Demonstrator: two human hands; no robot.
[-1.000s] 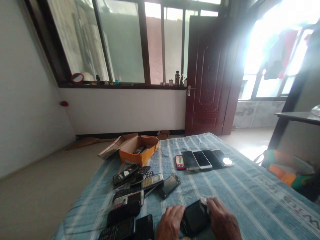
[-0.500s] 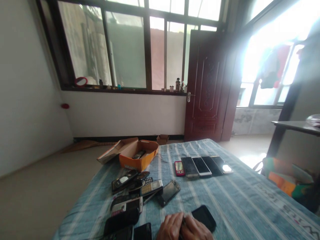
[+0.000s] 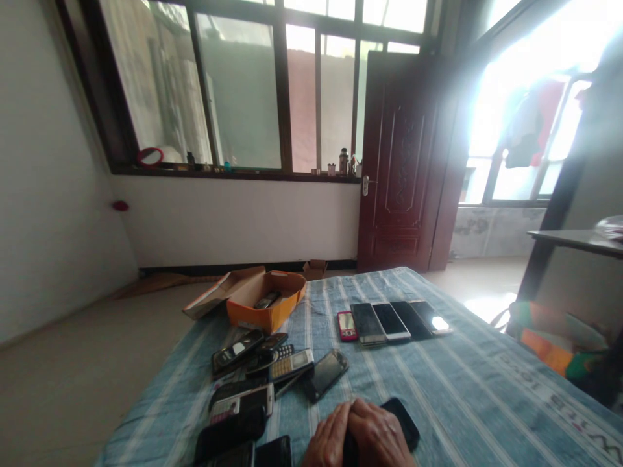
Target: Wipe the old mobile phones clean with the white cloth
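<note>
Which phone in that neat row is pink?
The small phone at the left end: its frame is pinkish-red, while the four bigger phones to its right show no pink.

A dark-framed window fills the far wall. On its sill, a red-rimmed mirror stands at the left and a bottle at the right, close to a dark red door with carved panels. Below, a small cardboard box sits by the wall. A red object shows on the left wall. At far right, hanging clothes blur against glare; nearer, a clear item rests on a ledge.
</note>
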